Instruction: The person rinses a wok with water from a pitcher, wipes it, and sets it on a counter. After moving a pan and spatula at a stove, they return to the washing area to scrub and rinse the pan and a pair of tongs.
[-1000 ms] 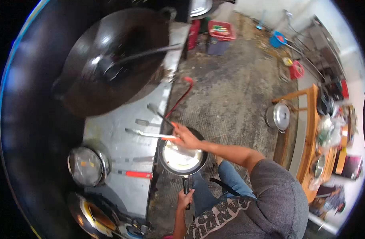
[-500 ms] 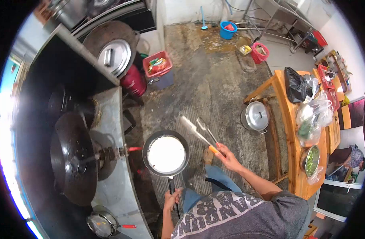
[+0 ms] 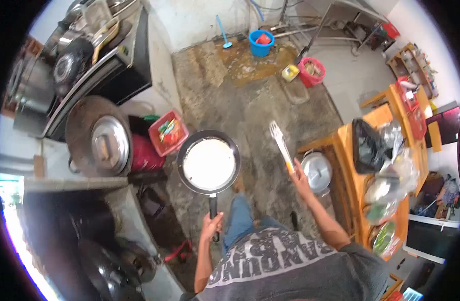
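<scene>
A round black pan (image 3: 235, 159) holds a pale white layer that covers most of its base. Its black handle sits in my left hand (image 3: 211, 226), whose fingers are wrapped round it. Off to the right, my right hand (image 3: 300, 179) grips metal tongs (image 3: 280, 140) by their orange part, with the tips pointing up and away from the pan. The pan hangs above the worn floor in front of my legs, and the tongs do not touch it.
The stove counter (image 3: 134, 220) with a dark wok (image 3: 107, 271) is at the lower left. A red bin (image 3: 163, 149) stands beside a large silver lid (image 3: 111, 145). On the right are a wooden table (image 3: 346, 145) with bags and a lidded pot (image 3: 318, 173).
The view has turned and moved forward, away from the stove. The pan is farther from the stove. My right hand and the tongs have swung out to the right, away from the pan.
</scene>
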Tool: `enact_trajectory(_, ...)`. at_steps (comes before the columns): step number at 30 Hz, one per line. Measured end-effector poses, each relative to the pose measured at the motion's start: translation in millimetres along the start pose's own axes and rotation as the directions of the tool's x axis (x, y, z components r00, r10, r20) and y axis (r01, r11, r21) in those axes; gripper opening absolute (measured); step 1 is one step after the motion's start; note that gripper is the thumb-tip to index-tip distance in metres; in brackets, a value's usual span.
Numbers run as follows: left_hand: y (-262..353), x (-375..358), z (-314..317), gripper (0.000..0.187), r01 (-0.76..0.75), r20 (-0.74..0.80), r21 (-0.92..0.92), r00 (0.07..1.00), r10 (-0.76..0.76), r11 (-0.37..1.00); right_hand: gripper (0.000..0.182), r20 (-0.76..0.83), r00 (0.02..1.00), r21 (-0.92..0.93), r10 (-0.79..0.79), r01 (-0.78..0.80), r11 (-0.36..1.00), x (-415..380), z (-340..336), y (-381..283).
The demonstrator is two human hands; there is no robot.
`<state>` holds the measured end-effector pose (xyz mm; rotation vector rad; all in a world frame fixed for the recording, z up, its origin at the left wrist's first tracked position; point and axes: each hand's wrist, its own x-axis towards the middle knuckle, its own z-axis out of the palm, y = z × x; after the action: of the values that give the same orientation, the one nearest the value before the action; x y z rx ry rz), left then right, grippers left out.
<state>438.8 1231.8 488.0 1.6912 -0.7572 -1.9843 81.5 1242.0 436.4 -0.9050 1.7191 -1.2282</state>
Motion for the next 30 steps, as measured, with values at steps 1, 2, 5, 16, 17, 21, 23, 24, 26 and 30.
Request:
enact_trajectory(1,22,28,10,0.022,0.012,-0.005,0.011,1.000,-0.012,1.000,0.049,-0.046,0.999,-0.062,0.020,-0.022,0.998,26,-8,8)
enact_trajectory(2,47,53,14,0.022,-0.014,0.022,0.047,1.000,0.013,0.999,0.052,-0.089,0.977,-0.036,0.194,-0.198,0.979,44,-11,15)
enact_trajectory(5,127,122,36,0.023,-0.042,0.087,0.107,0.996,0.032,0.993,0.053,-0.145,0.945,0.195,0.293,-0.263,0.945,100,-20,6)
enact_trajectory(16,348,332,170,0.025,0.006,0.141,0.147,0.990,-0.027,0.989,0.038,-0.147,0.875,0.264,0.461,-0.414,0.871,387,-63,-11)
enact_trajectory(17,356,343,174,0.025,0.043,0.133,0.130,0.989,-0.061,0.991,0.038,-0.091,0.879,0.249,0.467,-0.435,0.866,419,-67,-21)
enact_trajectory(21,418,412,211,0.023,0.071,0.095,0.129,0.992,-0.084,0.989,0.040,-0.069,0.842,0.389,0.535,-0.472,0.791,548,-75,-51)
enact_trajectory(23,445,435,223,0.026,0.086,0.069,0.148,0.993,-0.097,0.985,0.039,0.006,0.814,0.418,0.581,-0.530,0.738,594,-82,-57)
enact_trajectory(24,461,453,229,0.028,0.091,0.061,0.160,0.993,-0.101,0.983,0.036,0.012,0.803,0.467,0.596,-0.532,0.707,616,-82,-56)
enact_trajectory(26,488,490,239,0.025,0.090,0.044,0.165,0.994,-0.098,0.982,0.036,0.124,0.785,0.561,0.607,-0.560,0.610,658,-86,-62)
enact_trajectory(30,526,585,249,0.023,0.136,0.007,0.226,0.990,-0.142,0.965,0.033,0.250,0.781,0.702,0.573,-0.554,0.449,738,-77,-63)
